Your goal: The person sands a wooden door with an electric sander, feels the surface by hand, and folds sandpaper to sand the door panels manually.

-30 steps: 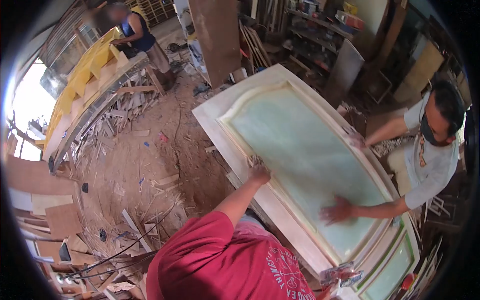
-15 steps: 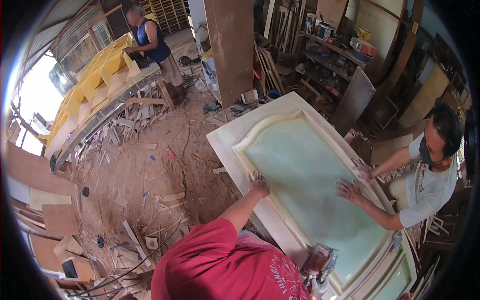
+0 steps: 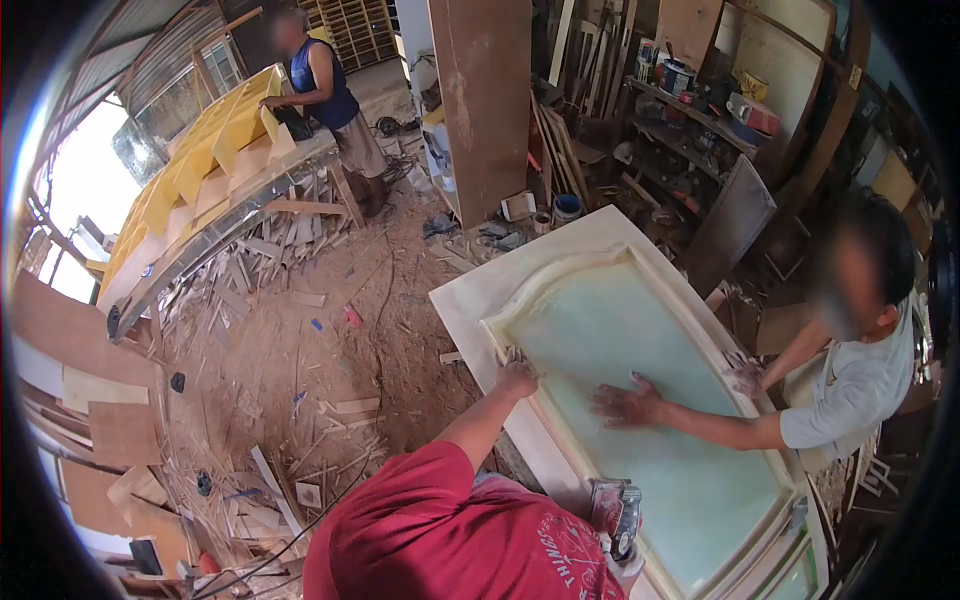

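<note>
A large pale door-like panel (image 3: 545,262) with a raised arched moulding and a greenish smooth centre lies in front of me. My left hand (image 3: 517,377) rests on the moulding along its near side, fingers spread and holding nothing. Low in the view, a dusty reddish power sander (image 3: 616,508) sits on the panel's near border by the moulding. My right hand (image 3: 622,566) is at its rear and grips it, mostly hidden by my red sleeve and shirt. Across the panel, a co-worker's hand (image 3: 628,402) lies flat on the green surface; their other hand (image 3: 743,374) touches the far edge.
The masked co-worker (image 3: 850,370) leans over the panel's far side. Another person (image 3: 325,85) stands by a yellow gridded structure (image 3: 190,150). Wood scraps (image 3: 270,490) and a cable (image 3: 335,500) litter the dirt floor. Shelves (image 3: 690,115) with cans stand behind.
The sander has shifted left onto the panel's near border. The co-worker's flat hand has swept left across the green surface. My left hand stays on the moulding; the whole view has shifted slightly.
</note>
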Tool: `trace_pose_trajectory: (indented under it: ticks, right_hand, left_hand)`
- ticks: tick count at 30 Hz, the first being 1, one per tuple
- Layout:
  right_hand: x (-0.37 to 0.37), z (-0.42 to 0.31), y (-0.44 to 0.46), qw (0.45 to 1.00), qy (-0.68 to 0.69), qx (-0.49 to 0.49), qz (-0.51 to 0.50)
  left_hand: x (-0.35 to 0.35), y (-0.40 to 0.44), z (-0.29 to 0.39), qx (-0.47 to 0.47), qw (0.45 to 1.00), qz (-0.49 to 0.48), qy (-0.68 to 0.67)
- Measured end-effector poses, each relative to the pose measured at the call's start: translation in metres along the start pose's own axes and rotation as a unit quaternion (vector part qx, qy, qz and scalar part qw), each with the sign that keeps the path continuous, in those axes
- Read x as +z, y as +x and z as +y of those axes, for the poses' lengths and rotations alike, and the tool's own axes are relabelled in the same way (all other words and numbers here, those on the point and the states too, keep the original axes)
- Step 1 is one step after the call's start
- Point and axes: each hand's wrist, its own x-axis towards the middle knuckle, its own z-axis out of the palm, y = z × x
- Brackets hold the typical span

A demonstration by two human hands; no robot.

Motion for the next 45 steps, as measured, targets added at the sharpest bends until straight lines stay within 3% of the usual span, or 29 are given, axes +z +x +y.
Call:
trace_pose_trajectory:
  ticks: [3, 7, 11, 17, 19, 23, 29, 31, 37, 40, 45]
  right_hand:
    - [0.013, -0.019, 0.010, 1.000, 0.009, 0.025, -0.004]
    - [0.022, -0.032, 0.017, 0.999, 0.013, 0.046, -0.006]
    - [0.029, -0.036, 0.020, 0.998, 0.019, 0.058, -0.007]
    - [0.034, -0.034, 0.023, 0.998, 0.023, 0.061, -0.013]
    - [0.035, -0.033, 0.022, 0.998, 0.026, 0.060, -0.015]
    - [0.034, -0.030, 0.020, 0.998, 0.031, 0.056, -0.018]
    - [0.034, -0.026, 0.016, 0.998, 0.040, 0.050, -0.023]
    - [0.034, -0.024, 0.013, 0.998, 0.043, 0.048, -0.023]
    - [0.029, -0.013, 0.006, 0.997, 0.056, 0.049, -0.024]
    - [0.024, -0.004, 0.001, 0.996, 0.068, 0.046, -0.022]
    - [0.020, 0.016, -0.006, 0.994, 0.102, 0.044, -0.010]
  left_hand:
    - [-0.009, 0.010, 0.000, -0.013, 1.000, -0.012, 0.003]
    - [0.035, 0.063, -0.012, -0.024, 0.998, -0.002, 0.050]
    - [0.015, 0.053, -0.011, -0.034, 0.998, -0.002, -0.046]
    - [0.026, 0.053, -0.011, -0.030, 0.999, 0.022, -0.003]
    - [0.020, 0.035, -0.001, -0.025, 0.997, 0.064, 0.047]
    - [-0.010, -0.010, 0.022, 0.023, 0.999, -0.031, 0.005]
    - [0.045, -0.035, 0.048, 0.080, 0.995, -0.018, 0.054]
    - [0.040, -0.053, 0.061, 0.086, 0.993, -0.059, 0.057]
    - [0.038, -0.098, 0.082, 0.144, 0.984, -0.050, 0.093]
    - [0.070, -0.093, 0.075, 0.136, 0.986, 0.034, 0.088]
    - [0.070, -0.082, 0.061, 0.126, 0.987, 0.070, 0.076]
